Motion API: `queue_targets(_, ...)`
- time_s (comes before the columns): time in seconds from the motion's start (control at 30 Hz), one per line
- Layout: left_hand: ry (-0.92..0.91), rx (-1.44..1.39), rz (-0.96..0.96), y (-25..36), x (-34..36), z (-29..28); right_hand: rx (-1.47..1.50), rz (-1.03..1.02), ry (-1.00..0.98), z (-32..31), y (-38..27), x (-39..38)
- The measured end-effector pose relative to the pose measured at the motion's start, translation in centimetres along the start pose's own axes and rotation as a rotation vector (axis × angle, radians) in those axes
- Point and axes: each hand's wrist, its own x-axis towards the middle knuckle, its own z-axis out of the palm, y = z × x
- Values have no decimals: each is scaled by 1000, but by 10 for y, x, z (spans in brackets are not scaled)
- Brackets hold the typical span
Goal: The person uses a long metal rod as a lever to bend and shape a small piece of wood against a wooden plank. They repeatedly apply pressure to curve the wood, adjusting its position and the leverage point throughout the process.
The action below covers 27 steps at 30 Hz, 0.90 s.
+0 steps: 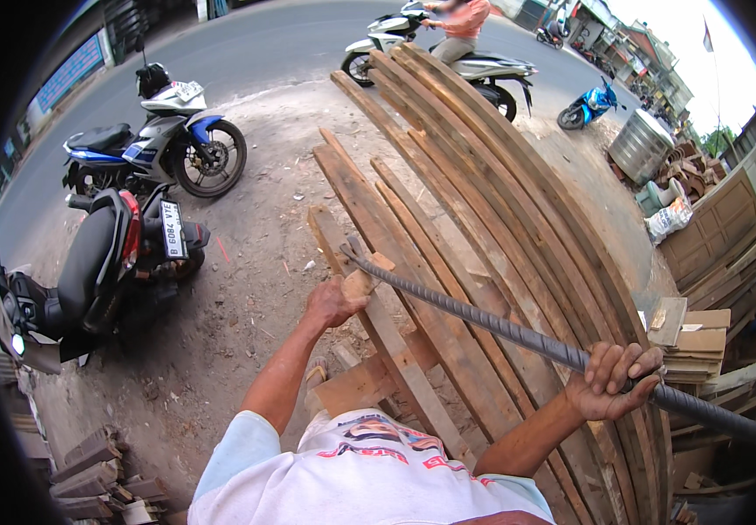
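Note:
My right hand [614,381] is wrapped round a long ribbed steel pry bar [483,321] that slants up to the left over several long wooden planks [461,188]. The bar's hooked, forked end rests at a small wooden block [362,282] on the leftmost plank [404,367]. My left hand [336,303] is closed on that block, just below the hook. Whether the hook grips a nail there cannot be made out. A wide board [369,378] lies crosswise under the planks, near my feet.
Two parked motorcycles, one blue and silver [146,149] and one black [94,258], stand at left. Beyond the planks a person rides a white scooter [483,66]. Wood offcuts [89,481] are piled at lower left. Stacked boards [693,337] and a metal drum [640,147] are at right.

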Motion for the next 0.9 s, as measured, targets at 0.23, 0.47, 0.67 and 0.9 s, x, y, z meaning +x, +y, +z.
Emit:
queue_targets(0.23, 33, 16, 41, -4, 3, 2, 4, -11, -6, 0, 2, 0)
queue_targets(0.47, 65, 9, 55, -2, 9, 0, -21, -35, 22, -2, 1, -3)
queue_targets(0.67, 31, -14, 26, -4, 2, 5, -9, -75, 61, 0, 5, -6)
queue_targets(0.9, 32, -8, 53, -10, 11, 12, 19, -116, 68, 0, 9, -5)
